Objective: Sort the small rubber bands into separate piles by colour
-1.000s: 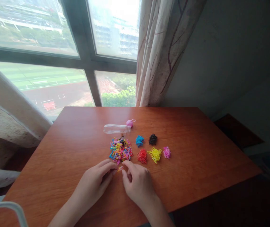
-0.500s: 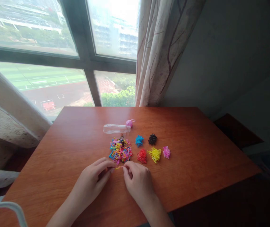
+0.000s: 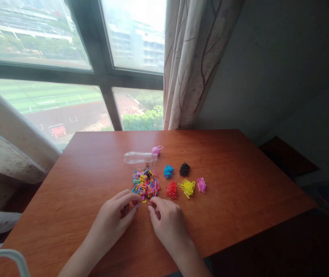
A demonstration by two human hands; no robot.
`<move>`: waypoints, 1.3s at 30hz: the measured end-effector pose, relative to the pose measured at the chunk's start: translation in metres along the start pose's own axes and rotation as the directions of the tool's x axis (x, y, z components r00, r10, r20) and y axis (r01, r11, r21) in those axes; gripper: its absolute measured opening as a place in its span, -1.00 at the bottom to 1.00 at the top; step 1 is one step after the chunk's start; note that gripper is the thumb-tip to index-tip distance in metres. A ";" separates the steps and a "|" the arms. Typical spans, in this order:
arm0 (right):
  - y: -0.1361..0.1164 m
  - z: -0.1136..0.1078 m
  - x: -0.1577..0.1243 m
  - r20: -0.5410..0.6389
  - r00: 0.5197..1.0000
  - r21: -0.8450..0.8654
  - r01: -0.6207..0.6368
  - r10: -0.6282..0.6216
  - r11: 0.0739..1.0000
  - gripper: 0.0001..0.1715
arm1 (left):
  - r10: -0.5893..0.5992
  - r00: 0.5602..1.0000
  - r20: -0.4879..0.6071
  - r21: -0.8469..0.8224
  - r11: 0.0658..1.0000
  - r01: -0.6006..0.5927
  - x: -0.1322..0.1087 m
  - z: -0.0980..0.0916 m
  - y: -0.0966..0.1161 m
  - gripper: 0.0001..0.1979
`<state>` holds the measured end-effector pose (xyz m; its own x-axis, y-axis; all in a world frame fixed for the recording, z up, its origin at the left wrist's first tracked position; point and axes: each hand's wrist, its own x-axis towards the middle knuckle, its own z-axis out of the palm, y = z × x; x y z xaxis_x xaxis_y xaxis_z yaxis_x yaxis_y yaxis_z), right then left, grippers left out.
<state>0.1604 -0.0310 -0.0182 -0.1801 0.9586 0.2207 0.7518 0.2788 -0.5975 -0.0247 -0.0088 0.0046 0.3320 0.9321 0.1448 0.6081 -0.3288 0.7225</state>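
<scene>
My left hand (image 3: 115, 219) and my right hand (image 3: 166, 221) rest on the wooden table (image 3: 239, 200), fingertips pinched together on a small yellow rubber band (image 3: 145, 201) between them. Just beyond the fingertips lies a mixed pile of coloured rubber bands (image 3: 146, 183). To its right sit small sorted heaps: blue (image 3: 168, 171), black (image 3: 184, 169), red (image 3: 171, 189), yellow (image 3: 188, 187) and pink (image 3: 201, 185).
A clear plastic bottle (image 3: 140, 157) with a pink cap (image 3: 156, 150) lies on its side behind the mixed pile. A window and a patterned curtain (image 3: 193, 65) stand behind the table. A white chair rail (image 3: 11, 256) shows at the lower left.
Both hands have stayed pinched on the yellow band, shifting slightly closer to the mixed pile. The camera has tilted a little.
</scene>
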 end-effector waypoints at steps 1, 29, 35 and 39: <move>0.000 -0.001 -0.001 0.001 1.000 0.005 0.001 -0.001 1.000 -0.84 | 0.005 1.000 0.002 0.010 1.000 -0.005 0.002 0.001 0.002 -0.84; -0.001 0.001 0.002 0.061 0.998 -0.114 -0.013 0.020 0.993 -0.81 | 0.154 0.967 0.201 0.285 0.936 -0.209 0.110 0.041 0.073 -0.75; 0.001 0.000 -0.002 -0.064 0.998 0.011 -0.027 0.028 1.000 -0.82 | 0.076 0.990 0.123 0.247 0.963 -0.105 0.070 0.001 0.049 -0.79; 0.001 -0.001 -0.003 -0.061 0.997 0.052 -0.040 0.043 0.998 -0.80 | -0.004 1.000 0.019 0.226 0.974 -0.001 0.040 -0.013 0.026 -0.79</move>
<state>0.1619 -0.0341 -0.0187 -0.1080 0.9643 0.2416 0.7248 0.2427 -0.6448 -0.0045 0.0219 0.0378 0.3432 0.9303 0.1295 0.7554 -0.3553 0.5505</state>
